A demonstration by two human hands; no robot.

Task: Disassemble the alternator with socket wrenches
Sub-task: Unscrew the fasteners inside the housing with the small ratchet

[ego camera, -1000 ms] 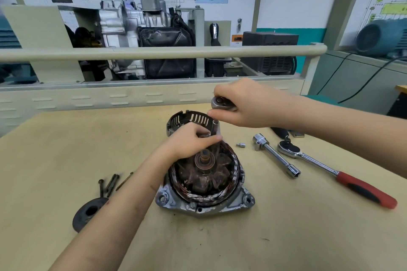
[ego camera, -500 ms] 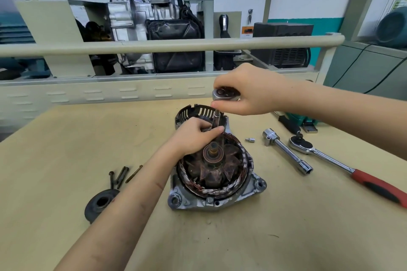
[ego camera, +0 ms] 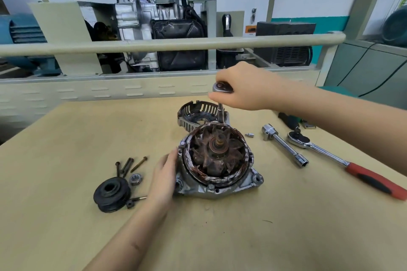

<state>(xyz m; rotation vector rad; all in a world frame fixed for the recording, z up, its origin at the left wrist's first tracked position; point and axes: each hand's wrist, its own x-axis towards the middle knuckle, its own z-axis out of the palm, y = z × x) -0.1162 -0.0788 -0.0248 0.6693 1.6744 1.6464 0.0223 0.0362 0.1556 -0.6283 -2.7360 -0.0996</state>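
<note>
Left on the counter [ego camera: 66,215]: black pulley [ego camera: 111,194] w/ a hex nut [ego camera: 135,178] just beside it, three long bolts [ego camera: 128,166] behind, one more bolt [ego camera: 137,200] at its right edge. Left hand [ego camera: 164,179] lies flat vs. the alternator [ego camera: 217,159] housing's left side, fingers straight & together; 0.5 s ago it was up on the top rim by the tool shaft. Alternator sits mid-counter, open end up: copper stator windings w/ the rusty rotor and shaft inside. Slotted rear cover [ego camera: 197,115] stands just behind, touching. Right hand [ego camera: 244,88] is over the far rim, fingers curled round the small ratchet [ego camera: 222,87] head; its extension runs down to the far edge — same grip as before. Right: small bit [ego camera: 250,134], chrome socket bar [ego camera: 284,145], red-handled ratchet [ego camera: 343,161], well apart from the alternator.
</note>
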